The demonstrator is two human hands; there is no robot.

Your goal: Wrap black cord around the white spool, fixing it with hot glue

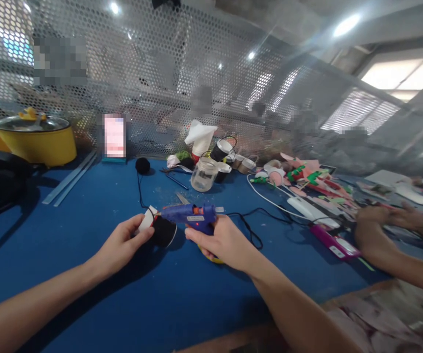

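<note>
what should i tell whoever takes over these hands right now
Left hand: grips a small black-and-white round craft piece just above the blue table.
Right hand: holds the blue hot glue gun, nozzle pointing left at the piece; its black cord trails right.
Done: gun and piece brought together; whether glue is on cannot be seen.
Left: likely gluing and pressing.
Nearby: clear glass jar, pink felt cutouts, another person's hands at the right.

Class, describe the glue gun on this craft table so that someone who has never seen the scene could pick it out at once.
Start at the blue table in front of the perforated screen. Near its middle, the right hand grips a blue glue gun, nozzle pointing at the black-and-white piece in the left hand. Its orange trigger and trailing black cord set it apart.
</note>
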